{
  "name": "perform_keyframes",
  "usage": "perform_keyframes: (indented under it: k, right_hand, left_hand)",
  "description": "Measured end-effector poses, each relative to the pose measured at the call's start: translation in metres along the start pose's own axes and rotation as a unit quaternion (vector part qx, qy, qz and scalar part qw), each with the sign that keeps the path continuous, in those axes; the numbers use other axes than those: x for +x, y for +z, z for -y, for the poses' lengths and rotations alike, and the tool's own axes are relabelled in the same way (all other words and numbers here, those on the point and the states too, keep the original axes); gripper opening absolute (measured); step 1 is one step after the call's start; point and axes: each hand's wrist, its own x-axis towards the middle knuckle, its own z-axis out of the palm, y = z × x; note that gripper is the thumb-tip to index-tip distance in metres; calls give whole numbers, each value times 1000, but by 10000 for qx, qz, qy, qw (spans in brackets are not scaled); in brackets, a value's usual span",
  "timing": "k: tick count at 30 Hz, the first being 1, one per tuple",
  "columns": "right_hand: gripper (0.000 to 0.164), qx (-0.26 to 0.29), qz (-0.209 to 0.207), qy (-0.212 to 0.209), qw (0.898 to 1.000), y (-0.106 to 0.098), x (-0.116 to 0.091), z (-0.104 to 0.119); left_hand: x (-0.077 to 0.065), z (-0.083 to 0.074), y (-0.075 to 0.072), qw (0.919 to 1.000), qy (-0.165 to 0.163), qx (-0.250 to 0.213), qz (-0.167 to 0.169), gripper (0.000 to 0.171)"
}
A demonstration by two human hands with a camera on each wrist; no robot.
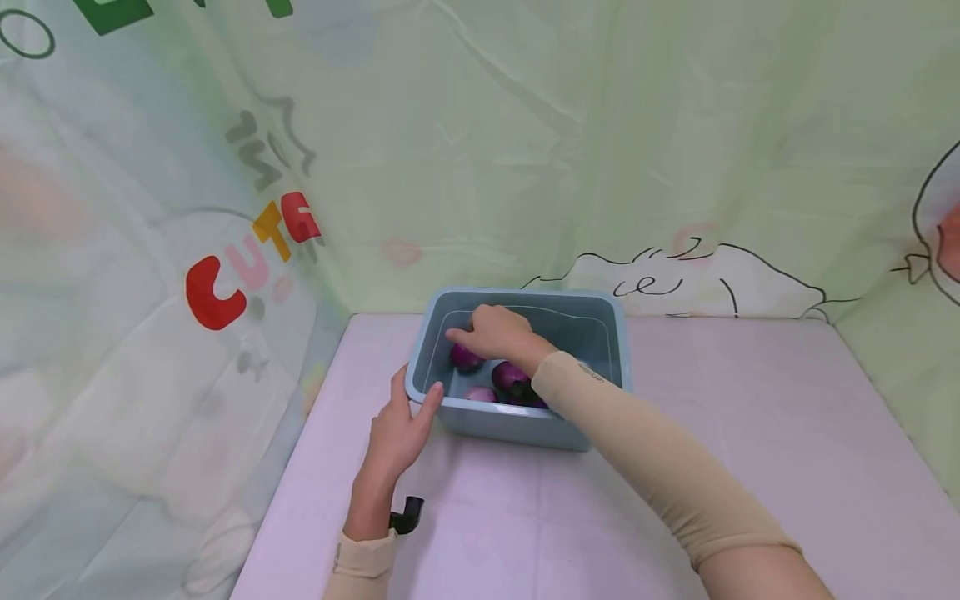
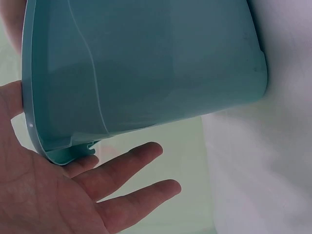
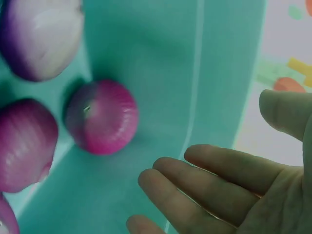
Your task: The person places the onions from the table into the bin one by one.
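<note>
A blue-grey plastic bin (image 1: 510, 425) stands on the table with several red onions inside. My left hand (image 1: 397, 433) holds its near left corner. The left wrist view shows the thumb at the rim, with two fingers (image 2: 139, 207) stretched out below the wall. Reaching into the bin from the right, my right hand (image 1: 498, 332) hovers over the onions. Its fingers (image 3: 219, 168) are extended in the right wrist view and hold nothing. One onion (image 3: 105, 117) lies against the bin wall in front of the fingertips; another onion (image 3: 24, 146) sits beside it. The right forearm covers part of the bin.
A pale lilac cloth covers the table (image 1: 712, 467). Behind it hangs a light green printed curtain (image 1: 525, 167), close to the bin's far side. Another printed sheet (image 1: 135, 375) with coloured letters borders the left. A black strap piece (image 1: 407, 515) juts from the left wrist.
</note>
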Motion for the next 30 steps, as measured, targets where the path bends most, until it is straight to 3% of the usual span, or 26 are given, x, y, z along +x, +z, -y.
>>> perform_keyframes:
  k: [6,10,17,30]
  right_hand:
    - [52,518,-137,-77,9985,-13,-14,5]
    - [59,835,-216,-70,9962,-21,-25,4]
    - [63,1362,-500,-8,9894,-38,-49,-10]
    - [58,1691,-1043,-28,9801,-63,-76,-32]
  left_hand:
    - [3,-1,0,10000,25,28,3,86]
    - [6,-1,0,9999,120,37,-54,88]
    - [10,-4,-2,9994,252,230,-106,96]
    - [21,-10,-14,9927,792,840,-339,84]
